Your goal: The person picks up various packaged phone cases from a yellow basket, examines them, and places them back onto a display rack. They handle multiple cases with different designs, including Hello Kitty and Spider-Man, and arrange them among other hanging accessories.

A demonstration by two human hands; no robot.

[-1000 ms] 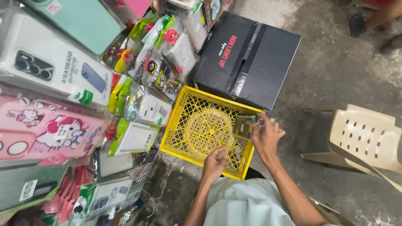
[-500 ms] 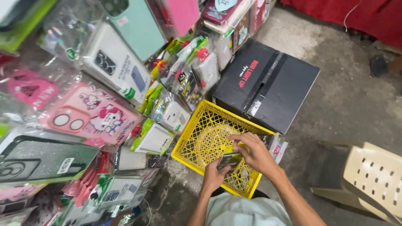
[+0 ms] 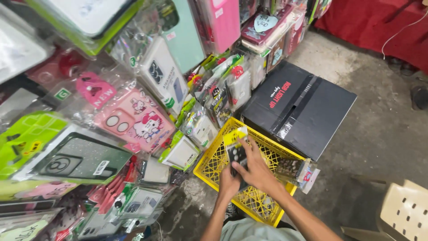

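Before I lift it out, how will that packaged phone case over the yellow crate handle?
The packaged phone case, held by both the left hand and the right hand, is probably light and fairly stiff, being flat and thin. Its glossy clear wrap may be slippery. Hovering above the open-mesh yellow crate, it would likely land inside the crate if dropped.

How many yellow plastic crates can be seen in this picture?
1. The yellow crate stands on the floor beside the black box, under both hands, which hold a packaged phone case. Others may be hidden behind the hanging packages.

Shop stall: hanging packaged phone cases
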